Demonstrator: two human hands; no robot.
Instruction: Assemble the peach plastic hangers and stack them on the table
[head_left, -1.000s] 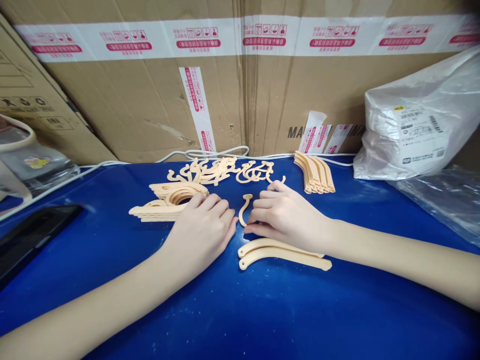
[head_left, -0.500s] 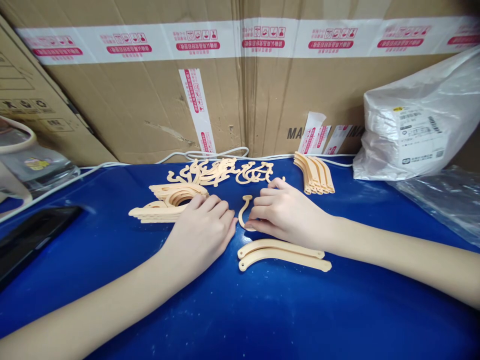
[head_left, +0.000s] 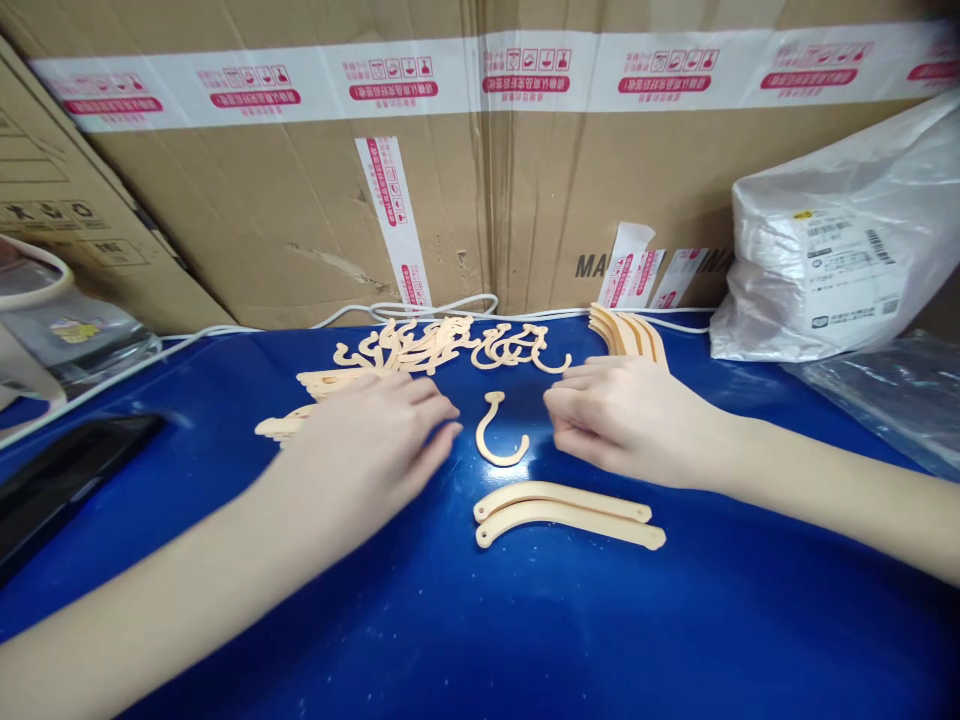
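A beige hook (head_left: 487,440) lies alone between my hands, its curved end towards my right hand (head_left: 630,412). That hand is beside the hook, apart from it, with its fingers curled in and nothing showing in them. My left hand (head_left: 367,430) is over a stack of beige curved pieces (head_left: 281,425) and hides most of it. Its thumb stands apart from the fingers, and I see nothing held. Nearer to me, two long curved beige arms (head_left: 570,515) with holes at their ends lie side by side.
Behind my hands is a pile of beige hooks (head_left: 427,345). More curved arms (head_left: 626,330) are stacked right of it, partly behind my right hand. A phone (head_left: 75,475) and a clear jug (head_left: 75,330) are left; a wrapped package (head_left: 832,240) is right. Cardboard boxes (head_left: 300,200) stand behind.
My right hand has let go of the hook and moved right, leaving it on the table. My left hand has shifted slightly left and now covers more of the stack.
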